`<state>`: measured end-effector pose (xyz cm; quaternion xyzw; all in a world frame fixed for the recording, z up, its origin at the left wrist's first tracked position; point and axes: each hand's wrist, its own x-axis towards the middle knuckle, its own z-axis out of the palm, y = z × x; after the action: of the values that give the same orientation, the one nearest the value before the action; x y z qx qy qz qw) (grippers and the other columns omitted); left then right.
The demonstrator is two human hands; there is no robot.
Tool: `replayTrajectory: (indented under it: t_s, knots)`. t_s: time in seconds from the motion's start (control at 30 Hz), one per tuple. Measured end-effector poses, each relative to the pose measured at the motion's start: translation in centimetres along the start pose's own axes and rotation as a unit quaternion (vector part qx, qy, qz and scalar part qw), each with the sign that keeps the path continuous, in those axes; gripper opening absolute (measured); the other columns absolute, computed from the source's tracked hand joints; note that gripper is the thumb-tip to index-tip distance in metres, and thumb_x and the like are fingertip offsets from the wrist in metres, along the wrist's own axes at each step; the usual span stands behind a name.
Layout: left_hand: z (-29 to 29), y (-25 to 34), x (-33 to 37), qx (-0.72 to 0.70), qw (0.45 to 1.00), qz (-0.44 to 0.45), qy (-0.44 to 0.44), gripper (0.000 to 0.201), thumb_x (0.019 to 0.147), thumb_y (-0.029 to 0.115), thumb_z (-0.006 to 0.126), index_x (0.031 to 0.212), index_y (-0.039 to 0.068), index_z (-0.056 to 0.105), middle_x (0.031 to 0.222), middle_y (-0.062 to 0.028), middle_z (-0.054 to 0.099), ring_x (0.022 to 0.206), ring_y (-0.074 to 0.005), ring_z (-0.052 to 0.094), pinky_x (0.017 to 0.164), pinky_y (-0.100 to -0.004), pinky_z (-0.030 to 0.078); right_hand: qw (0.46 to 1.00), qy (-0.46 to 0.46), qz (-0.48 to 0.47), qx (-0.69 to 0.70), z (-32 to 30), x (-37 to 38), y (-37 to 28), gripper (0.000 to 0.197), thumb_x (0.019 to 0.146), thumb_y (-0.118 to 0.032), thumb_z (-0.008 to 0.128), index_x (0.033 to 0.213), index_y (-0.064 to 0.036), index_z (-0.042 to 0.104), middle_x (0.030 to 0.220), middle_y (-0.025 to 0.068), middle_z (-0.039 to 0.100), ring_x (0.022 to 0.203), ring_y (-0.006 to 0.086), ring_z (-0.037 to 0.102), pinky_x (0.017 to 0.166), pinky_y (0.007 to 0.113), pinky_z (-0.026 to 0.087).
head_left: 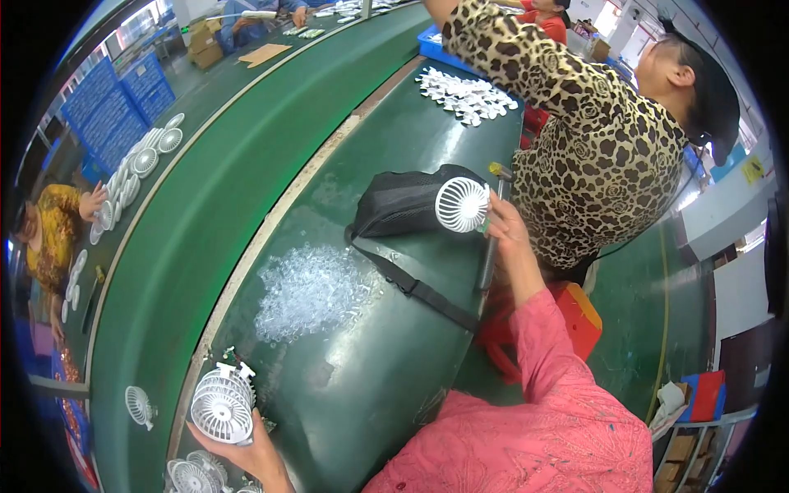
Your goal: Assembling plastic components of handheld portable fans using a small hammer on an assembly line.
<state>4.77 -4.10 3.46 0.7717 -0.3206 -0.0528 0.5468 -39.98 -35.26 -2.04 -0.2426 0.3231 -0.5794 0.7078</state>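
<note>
My left hand (248,457), at the lower left, is curled around a white fan cage (222,408) that looks like several nested together. A bit of green circuit board and wire shows at its top. Several more white fan cages (196,474) lie beside that hand at the bottom edge. Farther off to the right, my right hand (505,223) pinches the rim of a single white fan cage (462,205), held up over a black bag (396,201). Part of the bag is hidden behind it.
A heap of small clear plastic pieces (308,292) lies mid-table, near the bag's strap (427,300). White parts (465,94) and a blue tray (444,51) are at the far end. A green conveyor belt (271,160) carries a fan cage (140,407). A co-worker (592,140) stands close right.
</note>
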Motion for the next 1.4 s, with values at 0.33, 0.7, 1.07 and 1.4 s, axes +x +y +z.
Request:
replayTrajectory:
  t_s: [0.33, 0.7, 1.07, 1.4]
  knots:
    - [-0.9, -2.0, 0.6, -0.013, 0.999, 0.024, -0.017, 0.108, 0.066, -0.003, 0.081, 0.149, 0.0, 0.011, 0.143, -0.0183, 0.034, 0.131, -0.0269, 0.04, 0.11, -0.036, 0.034, 0.965, 0.196, -0.058, -0.166, -0.4, -1.6, -1.2, 0.013, 0.093, -0.02, 0.059, 0.101, -0.0113, 0.063, 0.058, -0.0074, 0.056, 0.033, 0.004, 0.034, 0.039, 0.021, 0.033]
    - [-2.5, -2.7, 0.2, 0.04, 0.998, 0.033, -0.029, 0.101, 0.071, 0.004, 0.077, 0.147, -0.006, 0.01, 0.147, -0.0256, 0.035, 0.129, -0.034, 0.046, 0.108, -0.0381, 0.034, 0.995, 0.092, -0.016, -0.033, 2.4, -3.0, -1.7, 0.027, 0.105, -0.026, 0.044, 0.086, -0.0122, 0.056, 0.045, -0.0072, 0.042, 0.029, 0.0032, 0.028, 0.034, 0.019, 0.029]
    - [-3.7, -0.2, 0.1, 0.035, 0.996, 0.011, -0.08, 0.108, 0.068, 0.013, 0.084, 0.147, -0.004, 0.014, 0.144, -0.025, 0.034, 0.131, -0.0343, 0.04, 0.11, -0.0398, 0.033, 0.999, -0.032, -0.02, -0.024, -1.2, -2.2, -2.6, 0.021, 0.104, -0.024, 0.047, 0.104, -0.0094, 0.061, 0.07, -0.005, 0.058, 0.035, 0.0026, 0.035, 0.036, 0.018, 0.031]
    - [-8.4, 3.2, -1.7, 0.075, 0.993, 0.045, -0.08, 0.087, 0.085, 0.013, 0.072, 0.15, 0.001, 0.015, 0.148, -0.0268, 0.032, 0.135, -0.0364, 0.039, 0.106, -0.0482, 0.039, 0.99, 0.124, -0.019, -0.062, 2.9, -1.2, 0.5, 0.022, 0.097, -0.024, 0.059, 0.083, -0.007, 0.061, 0.055, -0.0061, 0.048, 0.033, 0.0039, 0.028, 0.033, 0.02, 0.027]
